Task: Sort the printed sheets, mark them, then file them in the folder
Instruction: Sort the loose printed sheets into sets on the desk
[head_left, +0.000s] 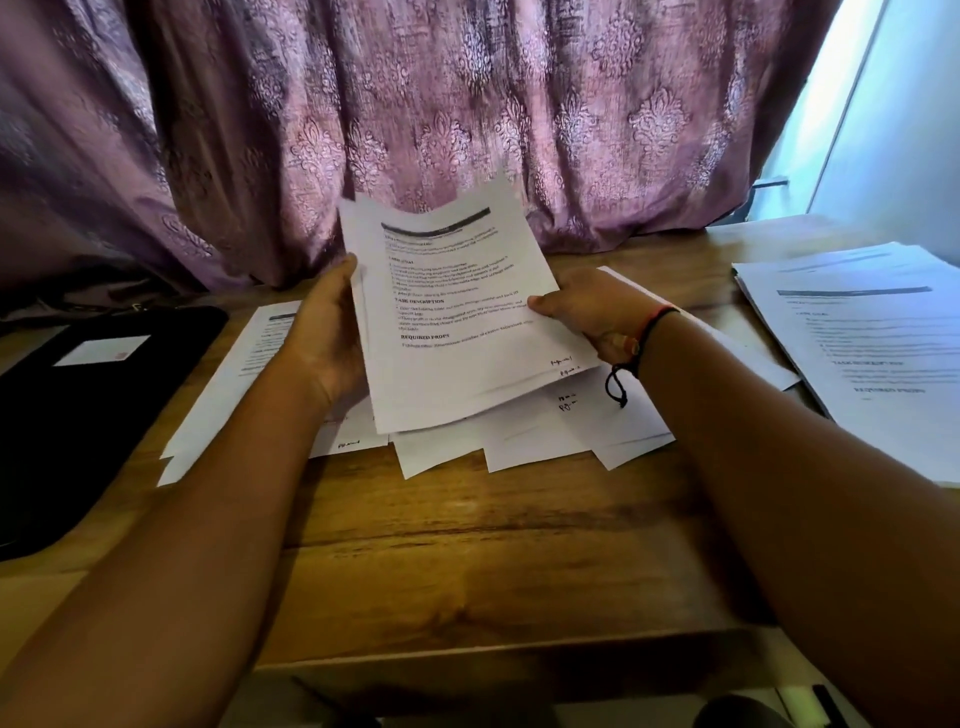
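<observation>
Both hands hold a small bundle of printed sheets (457, 312) raised above the tabletop (467, 545): the left hand (324, 332) grips its left edge, the right hand (592, 312) pinches the right edge. Loose sheets (519, 436) lie fanned beneath; the black folder (78, 405) rests at far left, another stack (872, 353) at right
</observation>
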